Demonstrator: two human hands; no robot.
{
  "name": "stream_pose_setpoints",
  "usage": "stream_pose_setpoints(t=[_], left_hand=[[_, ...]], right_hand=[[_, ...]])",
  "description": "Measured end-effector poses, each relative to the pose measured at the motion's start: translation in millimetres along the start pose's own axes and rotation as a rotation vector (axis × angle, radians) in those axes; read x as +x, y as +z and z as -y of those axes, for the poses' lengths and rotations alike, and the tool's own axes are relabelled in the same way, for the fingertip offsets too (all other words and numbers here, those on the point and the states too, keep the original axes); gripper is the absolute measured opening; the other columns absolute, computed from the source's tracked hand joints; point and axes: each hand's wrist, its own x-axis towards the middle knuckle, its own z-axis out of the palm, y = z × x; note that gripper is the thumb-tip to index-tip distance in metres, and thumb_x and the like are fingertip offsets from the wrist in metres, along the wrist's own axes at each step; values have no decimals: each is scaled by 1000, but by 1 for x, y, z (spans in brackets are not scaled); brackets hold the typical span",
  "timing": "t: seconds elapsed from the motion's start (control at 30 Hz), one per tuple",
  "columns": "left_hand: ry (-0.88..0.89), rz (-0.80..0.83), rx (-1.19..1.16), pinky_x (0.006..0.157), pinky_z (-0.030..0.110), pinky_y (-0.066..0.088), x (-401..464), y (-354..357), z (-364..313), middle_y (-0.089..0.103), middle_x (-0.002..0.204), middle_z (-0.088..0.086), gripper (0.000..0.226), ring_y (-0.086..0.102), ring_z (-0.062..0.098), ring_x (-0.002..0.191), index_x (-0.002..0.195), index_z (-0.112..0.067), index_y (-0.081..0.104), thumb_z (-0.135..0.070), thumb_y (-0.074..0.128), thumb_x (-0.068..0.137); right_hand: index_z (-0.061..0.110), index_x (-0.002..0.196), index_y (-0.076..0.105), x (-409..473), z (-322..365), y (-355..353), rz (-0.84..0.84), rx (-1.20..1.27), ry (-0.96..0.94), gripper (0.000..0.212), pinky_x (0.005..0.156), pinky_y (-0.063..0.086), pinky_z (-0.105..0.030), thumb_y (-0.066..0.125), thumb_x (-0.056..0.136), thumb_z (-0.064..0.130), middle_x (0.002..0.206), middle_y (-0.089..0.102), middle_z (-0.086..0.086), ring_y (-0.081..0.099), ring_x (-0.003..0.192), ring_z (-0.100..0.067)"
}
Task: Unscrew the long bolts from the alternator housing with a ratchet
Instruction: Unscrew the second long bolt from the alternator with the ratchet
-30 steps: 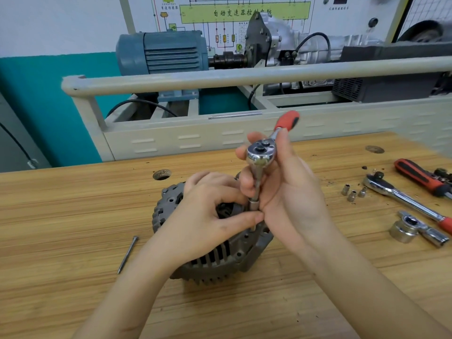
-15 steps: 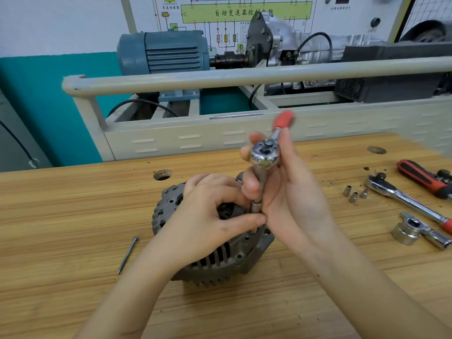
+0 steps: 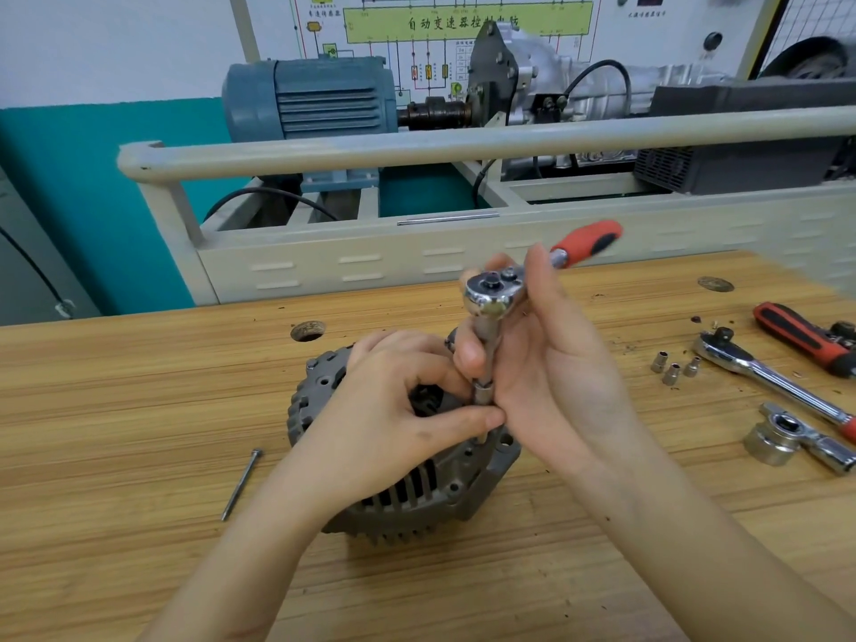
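A grey alternator housing lies on the wooden bench in the middle. A ratchet with a chrome head and a red and black handle stands upright over the housing's right edge, its extension and socket pointing down at a bolt that is mostly hidden. My right hand grips the ratchet head and extension. My left hand rests on the housing and pinches the socket between thumb and forefinger. One long bolt lies loose on the bench left of the housing.
On the right lie a second ratchet, a red-handled tool, three small sockets and a large socket on a short bar. Behind the bench a cream rail fronts a blue motor.
The ratchet handle has swung to the right about its head. Both hands stay at the socket on the housing.
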Motion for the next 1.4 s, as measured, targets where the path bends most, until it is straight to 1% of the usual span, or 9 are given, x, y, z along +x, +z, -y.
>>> stream_pose_setpoints(t=[0.1,0.23,0.37,0.5,0.73,0.93,1.03,1.23,1.4], left_hand=[[19,11,20,95,49,34,0,1,0,57,77,-23,34,52,-1,88,69,-25,68,-57,55,65],[29,19,20,94,51,35,0,0,1,61,81,-17,37,56,7,91,70,-21,70,-55,56,67],[17,16,19,95,49,34,0,1,2,63,80,-10,39,57,8,89,68,-20,69,-56,55,66],[8,26,27,97,48,33,0,1,2,64,81,-9,32,57,8,92,66,-20,67,-52,64,66],[3,37,-21,95,49,36,1,1,1,64,80,-6,39,58,12,91,68,-16,66,-54,57,67],[-10,38,-2,97,47,34,0,0,0,66,85,-9,40,56,10,96,72,-18,71,-55,59,66],[-17,25,14,98,45,33,1,0,-2,66,89,-10,28,55,9,99,75,-19,73,-45,65,68],[-14,34,-5,97,47,35,0,0,-1,62,76,-8,35,57,11,88,68,-17,65,-52,60,66],[-26,22,19,101,44,31,0,1,-1,66,78,-3,25,59,10,92,73,-19,68,-43,65,68]], right_hand=[[13,87,60,3,1,-2,-34,13,43,32,43,44,-19,43,84,40,70,66,2,52,41,-8],[15,77,66,4,1,-4,-19,48,51,36,42,43,-18,43,84,43,70,66,1,50,40,-8],[15,84,67,3,2,-7,63,120,34,35,48,45,-20,54,75,47,76,66,0,54,48,-9],[14,93,68,2,3,-10,164,135,32,32,55,48,-22,75,66,30,83,67,-3,58,58,-12],[20,76,71,-1,1,-6,164,17,-110,16,58,48,-20,78,62,20,83,66,2,59,62,-9],[15,104,61,1,0,-6,97,-8,-9,39,56,50,-19,55,76,41,82,69,4,62,58,-6],[11,105,56,4,0,-9,85,-23,41,44,56,50,-19,46,79,45,78,70,3,62,53,-6],[19,88,69,2,-1,-9,148,3,-43,28,53,48,-19,77,64,33,80,67,1,57,53,-7],[17,96,69,-1,2,-6,159,-12,-47,34,57,51,-20,74,66,33,81,68,2,61,57,-8]])
